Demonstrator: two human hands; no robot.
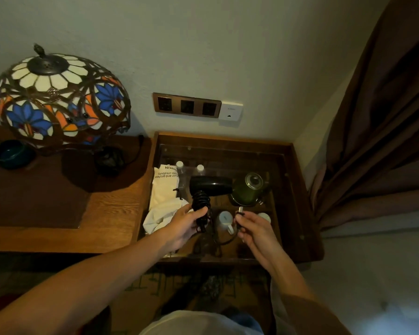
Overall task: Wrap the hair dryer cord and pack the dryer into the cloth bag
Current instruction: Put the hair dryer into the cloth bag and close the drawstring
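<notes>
Held above the glass tabletop (228, 151), black hair dryer (211, 186), rigid, best gripped at its cord-wrapped handle where left hand (184, 224) fingers curl; right hand (254, 226) pinching the limp cord's plug (240, 210); cloth bag (165, 189) alongside.

The left hand (186, 222) hides the hair dryer (209, 186) handle's lower end.
</notes>
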